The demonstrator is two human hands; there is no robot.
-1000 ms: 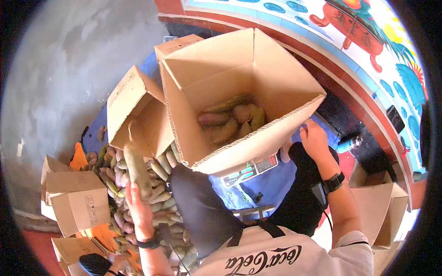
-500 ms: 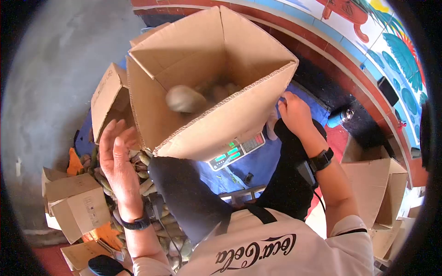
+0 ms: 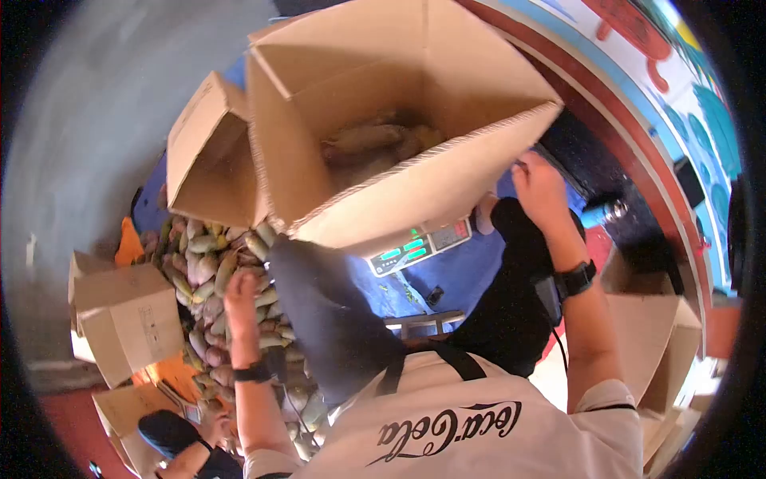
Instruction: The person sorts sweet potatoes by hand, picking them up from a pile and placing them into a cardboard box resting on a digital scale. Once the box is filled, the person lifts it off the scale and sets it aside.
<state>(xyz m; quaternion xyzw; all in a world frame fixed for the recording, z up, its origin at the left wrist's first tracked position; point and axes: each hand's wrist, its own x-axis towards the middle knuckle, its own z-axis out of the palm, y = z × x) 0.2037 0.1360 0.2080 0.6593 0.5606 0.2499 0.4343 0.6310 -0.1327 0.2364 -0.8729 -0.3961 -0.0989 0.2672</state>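
Your L hand is over tubers, R hand by box; can't tell either grip. Tubers prob. firm, heavyish: hold mid-body.

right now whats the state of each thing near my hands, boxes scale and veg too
large brown cardboard box: open-topped, partly filled
long green and pinkish vegetables: heaped loose
digital scale with green-lit displays: switched on
smaller brown cardboard box beside the large one: open, tilted
brown cardboard box at far right: open
bare left hand: at the heap, blurred, grip unclear
bare right hand: fingers bent near the large box's corner, contact unclear
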